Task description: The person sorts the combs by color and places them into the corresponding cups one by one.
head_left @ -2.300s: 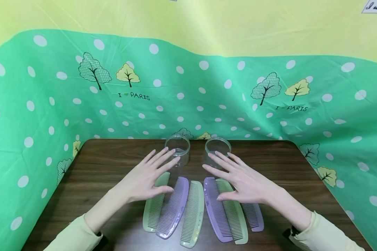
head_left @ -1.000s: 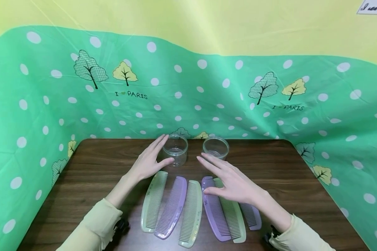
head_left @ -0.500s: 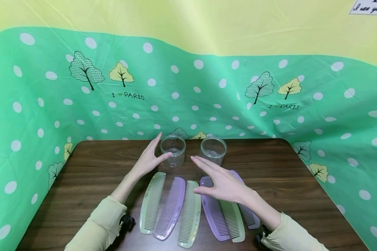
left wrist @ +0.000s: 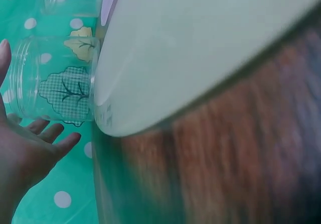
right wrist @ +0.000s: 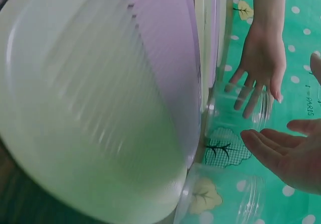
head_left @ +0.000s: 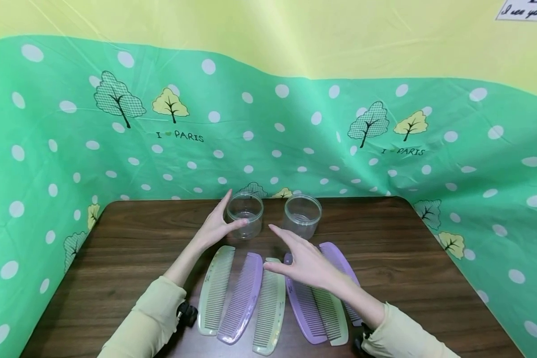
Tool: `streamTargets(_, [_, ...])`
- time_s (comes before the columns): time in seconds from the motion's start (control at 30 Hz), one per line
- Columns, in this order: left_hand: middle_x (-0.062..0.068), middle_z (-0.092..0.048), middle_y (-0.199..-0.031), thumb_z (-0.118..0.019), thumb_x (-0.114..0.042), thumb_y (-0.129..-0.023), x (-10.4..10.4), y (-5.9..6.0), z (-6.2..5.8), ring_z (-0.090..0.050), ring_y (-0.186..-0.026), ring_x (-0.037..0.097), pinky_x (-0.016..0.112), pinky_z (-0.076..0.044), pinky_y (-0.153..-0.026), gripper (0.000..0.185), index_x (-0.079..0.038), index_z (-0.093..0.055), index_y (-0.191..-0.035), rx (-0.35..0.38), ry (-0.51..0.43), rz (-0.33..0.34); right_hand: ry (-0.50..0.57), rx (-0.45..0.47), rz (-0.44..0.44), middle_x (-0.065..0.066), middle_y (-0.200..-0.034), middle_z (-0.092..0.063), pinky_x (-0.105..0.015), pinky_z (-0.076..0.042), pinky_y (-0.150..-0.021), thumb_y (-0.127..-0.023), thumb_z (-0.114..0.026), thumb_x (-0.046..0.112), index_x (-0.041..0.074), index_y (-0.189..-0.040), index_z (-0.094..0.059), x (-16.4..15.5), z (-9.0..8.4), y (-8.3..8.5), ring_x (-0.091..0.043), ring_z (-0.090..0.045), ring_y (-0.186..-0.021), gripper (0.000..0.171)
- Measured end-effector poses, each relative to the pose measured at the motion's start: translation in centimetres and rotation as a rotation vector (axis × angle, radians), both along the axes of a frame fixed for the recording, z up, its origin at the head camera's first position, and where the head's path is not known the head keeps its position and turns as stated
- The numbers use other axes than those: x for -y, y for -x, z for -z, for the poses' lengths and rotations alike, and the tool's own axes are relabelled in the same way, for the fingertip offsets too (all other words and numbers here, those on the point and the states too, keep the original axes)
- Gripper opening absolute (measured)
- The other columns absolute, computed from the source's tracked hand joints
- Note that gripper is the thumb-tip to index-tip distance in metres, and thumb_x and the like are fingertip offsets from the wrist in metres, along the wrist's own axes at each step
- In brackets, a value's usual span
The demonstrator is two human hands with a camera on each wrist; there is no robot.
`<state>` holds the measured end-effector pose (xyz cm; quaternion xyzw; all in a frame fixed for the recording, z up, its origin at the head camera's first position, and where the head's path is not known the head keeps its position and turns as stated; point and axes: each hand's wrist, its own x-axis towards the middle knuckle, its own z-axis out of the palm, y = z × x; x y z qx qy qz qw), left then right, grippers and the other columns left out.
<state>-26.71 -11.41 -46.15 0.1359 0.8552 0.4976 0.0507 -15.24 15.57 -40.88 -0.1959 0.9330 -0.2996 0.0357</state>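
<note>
Our left hand (head_left: 216, 226) lies with straight fingers against the left clear round plastic jar (head_left: 245, 216) at the dark wooden table's (head_left: 130, 248) back edge, gripping nothing; our right hand (head_left: 305, 262) hovers, fingers spread apart, above the flat purple and pale green plastic combs (head_left: 273, 303).

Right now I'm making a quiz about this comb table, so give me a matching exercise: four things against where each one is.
Things:
1. left hand
2. right hand
3. right jar
4. leftmost comb

Places:
A. stands untouched at the table's back edge
B. lies flat, pale green, nearest the left sleeve
C. against the side of the left jar
D. above the purple comb

Pairs: 1-C, 2-D, 3-A, 4-B
</note>
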Motion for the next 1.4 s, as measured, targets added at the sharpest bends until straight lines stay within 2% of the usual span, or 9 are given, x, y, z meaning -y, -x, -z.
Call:
streamTargets(0.07, [0.000, -0.009, -0.175, -0.077, -0.059, -0.084, -0.1, 0.1, 0.0, -0.013, -0.161, 0.034, 0.067, -0.021, -0.124, 0.113, -0.029, -0.006, -0.167, 0.006, -0.006, 0.002, 0.023, 0.013, 0.016, -0.004, -0.165, -0.041, -0.063, -0.045, -0.110, -0.087, -0.069, 0.067, 0.036, -0.161, -0.030, 0.4, 0.1, 0.0, -0.034, -0.047, -0.146, 0.089])
streamTargets(0.1, [0.000, -0.010, -0.175, -0.078, -0.059, -0.084, -0.2, 0.1, 0.0, -0.014, -0.161, 0.035, 0.067, -0.022, -0.124, 0.113, -0.030, -0.007, -0.167, 0.009, -0.007, 0.002, 0.037, 0.023, 0.022, -0.004, -0.164, -0.042, -0.061, -0.048, -0.108, -0.088, -0.070, 0.066, 0.034, -0.161, -0.031, 0.6, 0.1, 0.0, -0.034, -0.052, -0.141, 0.089])
streamTargets(0.2, [0.004, -0.015, -0.174, -0.080, -0.056, -0.083, -0.3, 0.1, 0.0, -0.019, -0.160, 0.037, 0.068, -0.025, -0.122, 0.112, -0.029, -0.011, -0.166, 0.007, -0.019, -0.008, 0.073, 0.056, 0.032, -0.003, -0.163, -0.044, -0.050, -0.057, -0.095, -0.089, -0.072, 0.061, 0.028, -0.161, -0.034, 1.1, 0.2, 0.0, -0.028, -0.068, -0.117, 0.088])
streamTargets(0.3, [0.007, -0.022, -0.172, -0.082, -0.053, -0.083, -0.5, 0.1, 0.0, -0.025, -0.158, 0.038, 0.067, -0.028, -0.121, 0.107, -0.027, -0.017, -0.165, -0.001, -0.037, -0.023, 0.075, 0.087, 0.054, -0.002, -0.161, -0.047, -0.040, -0.059, -0.079, -0.087, -0.074, 0.061, 0.029, -0.160, -0.036, 1.5, 0.2, 0.0, -0.019, -0.073, -0.093, 0.088])
streamTargets(0.33, [0.008, -0.024, -0.172, -0.082, -0.052, -0.083, -0.5, 0.1, 0.0, -0.027, -0.157, 0.038, 0.067, -0.029, -0.121, 0.106, -0.026, -0.018, -0.164, -0.002, -0.042, -0.028, 0.068, 0.092, 0.062, -0.002, -0.160, -0.048, -0.039, -0.059, -0.078, -0.087, -0.074, 0.062, 0.031, -0.160, -0.036, 1.6, 0.2, -0.1, -0.017, -0.073, -0.093, 0.088])
streamTargets(0.6, [0.006, -0.021, -0.173, -0.081, -0.056, -0.082, -0.7, 0.4, 0.0, -0.026, -0.157, 0.039, 0.068, -0.030, -0.119, 0.109, -0.031, -0.015, -0.164, 0.042, -0.061, -0.029, 0.099, 0.101, 0.072, -0.005, -0.158, -0.050, -0.046, -0.060, -0.093, -0.086, -0.076, 0.060, 0.025, -0.158, -0.041, 2.3, 0.4, -0.1, -0.026, -0.069, -0.121, 0.087])
streamTargets(1.0, [0.009, -0.026, -0.170, -0.080, -0.058, -0.083, -0.1, 0.3, -0.3, -0.030, -0.155, 0.039, 0.067, -0.032, -0.119, 0.104, -0.031, -0.019, -0.163, 0.038, -0.055, -0.051, 0.127, 0.151, 0.067, -0.012, -0.157, -0.051, -0.053, -0.057, -0.097, -0.088, -0.077, 0.052, 0.017, -0.157, -0.041, 3.0, 0.7, 0.0, -0.032, -0.067, -0.124, 0.086])
streamTargets(1.23, [0.011, -0.025, -0.171, -0.080, -0.057, -0.083, 0.8, 0.1, -0.2, -0.029, -0.155, 0.040, 0.067, -0.031, -0.119, 0.105, -0.030, -0.018, -0.163, 0.036, -0.050, -0.064, 0.068, 0.158, 0.067, -0.012, -0.158, -0.049, -0.066, -0.043, -0.111, -0.087, -0.076, 0.054, 0.017, -0.157, -0.042, 3.8, 1.3, -0.1, -0.038, -0.048, -0.144, 0.087])
streamTargets(1.4, [0.011, -0.027, -0.170, -0.080, -0.057, -0.083, 1.3, 0.0, -0.1, -0.030, -0.155, 0.040, 0.067, -0.032, -0.119, 0.106, -0.027, -0.018, -0.164, 0.034, -0.045, -0.080, 0.059, 0.152, 0.052, -0.015, -0.158, -0.049, -0.064, -0.043, -0.111, -0.086, -0.079, 0.053, 0.012, -0.157, -0.041, 4.3, 1.6, -0.2, -0.038, -0.047, -0.145, 0.090])
